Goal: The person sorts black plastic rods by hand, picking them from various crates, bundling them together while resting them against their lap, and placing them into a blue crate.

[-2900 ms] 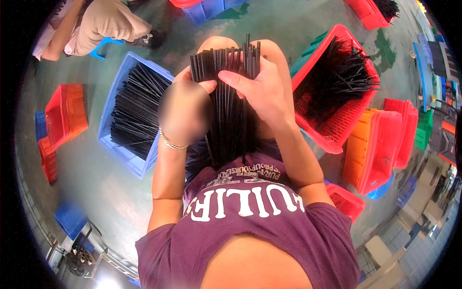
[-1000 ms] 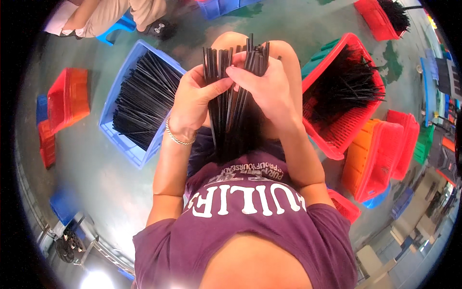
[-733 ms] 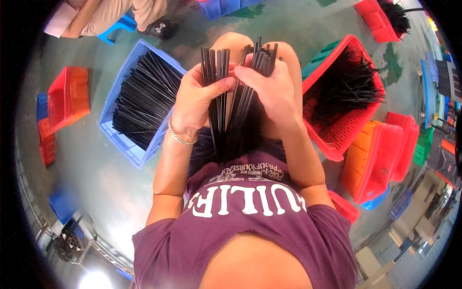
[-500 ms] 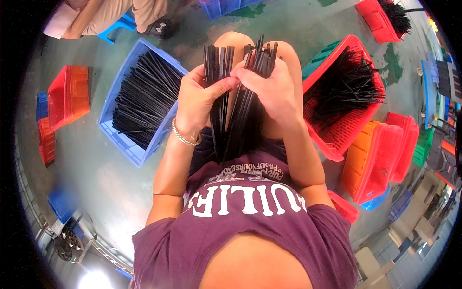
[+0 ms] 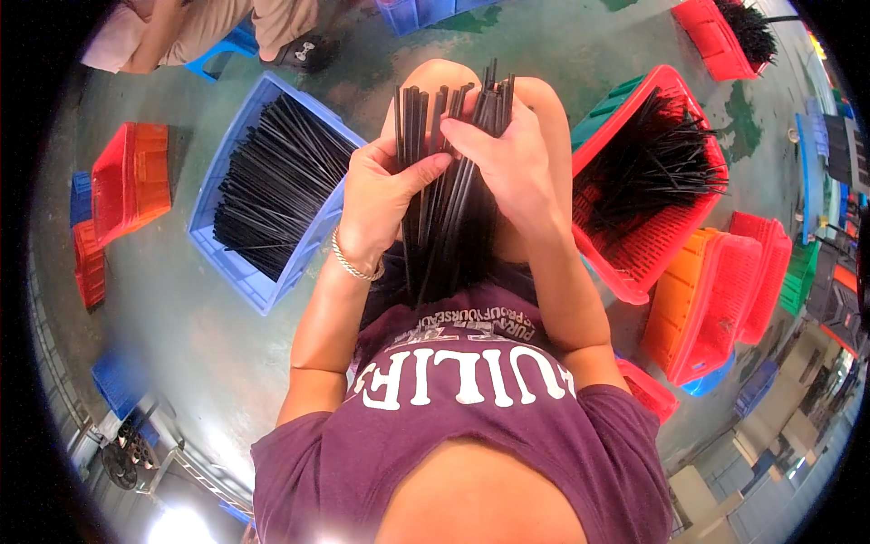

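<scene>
Both my hands are closed on thin black rods above my lap, between my knees. My left hand (image 5: 379,195) grips one bunch of black rods (image 5: 414,213), with the thumb across the front. In my right hand (image 5: 509,163) is a second, thicker bunch of black rods (image 5: 460,204), slightly tilted, its upper ends uneven. The thumbs are a little apart, and several rods stand between them. Lower down the two bunches come together near my shirt. The fingers behind the rods are mostly hidden.
To the left stands a light blue crate (image 5: 258,288) filled with long black rods. A red basket (image 5: 634,272) on the right holds a loose heap of black rods. Further out are stacked red and orange baskets (image 5: 693,308). Another person's leg (image 5: 283,27) is at the far left.
My thumbs have moved apart; the right thumb is higher. Some rods now stand in the gap between the two bunches. My left hand has shifted slightly right.
</scene>
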Demonstrator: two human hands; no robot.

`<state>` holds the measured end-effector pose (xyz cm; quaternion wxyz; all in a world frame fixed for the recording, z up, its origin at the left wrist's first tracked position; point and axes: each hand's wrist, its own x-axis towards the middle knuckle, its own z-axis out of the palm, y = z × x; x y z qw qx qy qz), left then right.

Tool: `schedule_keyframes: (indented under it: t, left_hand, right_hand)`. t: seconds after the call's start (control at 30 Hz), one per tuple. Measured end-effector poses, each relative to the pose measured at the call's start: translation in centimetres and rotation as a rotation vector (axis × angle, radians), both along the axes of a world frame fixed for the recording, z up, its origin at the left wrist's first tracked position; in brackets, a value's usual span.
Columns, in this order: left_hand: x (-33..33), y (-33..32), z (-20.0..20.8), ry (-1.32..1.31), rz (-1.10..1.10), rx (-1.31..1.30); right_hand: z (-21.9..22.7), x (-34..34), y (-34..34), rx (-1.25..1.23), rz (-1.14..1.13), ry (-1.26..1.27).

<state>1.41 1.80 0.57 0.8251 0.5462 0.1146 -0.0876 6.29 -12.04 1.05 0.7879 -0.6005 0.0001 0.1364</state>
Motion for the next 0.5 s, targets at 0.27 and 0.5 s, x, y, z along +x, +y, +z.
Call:
schedule_keyframes:
  t: [0.27,0.5]
  left_hand:
    - [-0.1,-0.3,-0.9,0.047,0.090,0.000]
    - [-0.3,-1.8,-1.1,-0.093,0.113,0.381]
  right_hand:
    - [0.2,-0.3,-0.4,0.038,0.045,0.014]
    - [0.0,-0.1,0.6,-0.023,-0.021,-0.028]
